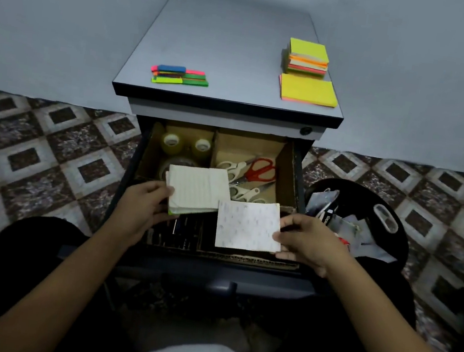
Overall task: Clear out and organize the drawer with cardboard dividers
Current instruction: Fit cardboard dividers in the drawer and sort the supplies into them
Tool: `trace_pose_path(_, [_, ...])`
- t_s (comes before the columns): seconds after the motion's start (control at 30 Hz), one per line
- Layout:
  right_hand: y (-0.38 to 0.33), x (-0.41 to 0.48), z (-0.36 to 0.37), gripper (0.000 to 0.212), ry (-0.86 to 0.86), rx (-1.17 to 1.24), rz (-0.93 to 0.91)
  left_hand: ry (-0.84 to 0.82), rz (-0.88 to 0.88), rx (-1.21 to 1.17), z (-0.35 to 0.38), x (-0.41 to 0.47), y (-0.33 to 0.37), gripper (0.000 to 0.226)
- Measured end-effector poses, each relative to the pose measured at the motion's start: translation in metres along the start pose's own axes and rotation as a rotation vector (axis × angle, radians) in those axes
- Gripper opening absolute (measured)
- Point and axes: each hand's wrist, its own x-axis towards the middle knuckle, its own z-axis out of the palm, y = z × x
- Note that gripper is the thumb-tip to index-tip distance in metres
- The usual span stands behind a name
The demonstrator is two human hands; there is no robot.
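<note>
The open drawer (296, 181) is split by cardboard dividers (213, 146). Its back left cell holds rolls of clear tape (172, 142); the back right cell holds red-handled scissors (261, 169) and white-handled ones. Dark pens (179, 229) lie in the front left cell. My left hand (139, 208) grips a stack of pale lined note paper (198, 189) above the drawer. My right hand (309, 240) pinches a single white speckled sheet (247, 226) by its right edge, over the front right cell.
On the cabinet top (228, 57) lie a pile of coloured sticky tabs (179, 75), a stack of neon sticky notes (307, 57) and a flat yellow pad (308, 90). A black bin (394, 235) with scraps stands to the right on the patterned tile floor.
</note>
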Motion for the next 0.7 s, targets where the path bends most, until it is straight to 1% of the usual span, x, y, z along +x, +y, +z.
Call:
trace_pose_path(0.13, [0.003,0.009,0.005,0.017,0.053,-0.222,-0.068,0.062,0.024,-0.087,-0.009,0.006,0.001,0.013])
trace_pose_path(0.23, [0.008,0.020,0.012,0.014,0.086,-0.473,-0.114,0.072,0.023,-0.127,-0.012,0.008,0.001,0.014])
trace_pose_path(0.3, [0.010,0.029,0.018,0.020,0.095,-0.615,-0.112,0.069,0.012,-0.139,-0.013,0.009,-0.001,0.015])
trace_pose_path(0.37, [0.012,0.037,0.026,0.023,0.087,-0.647,-0.075,0.069,0.002,-0.155,-0.014,0.009,-0.003,0.015])
trace_pose_path(0.47, [0.015,0.043,0.036,0.009,0.098,-0.678,-0.048,0.059,-0.001,-0.159,-0.015,0.009,-0.004,0.015])
trace_pose_path(0.53, [0.017,0.045,0.042,0.021,0.113,-0.704,-0.034,0.045,-0.004,-0.154,-0.015,0.009,-0.005,0.015])
trace_pose_path(0.7, [0.016,0.046,0.048,0.026,0.098,-0.799,-0.003,0.020,-0.007,-0.148,-0.013,0.008,-0.005,0.014])
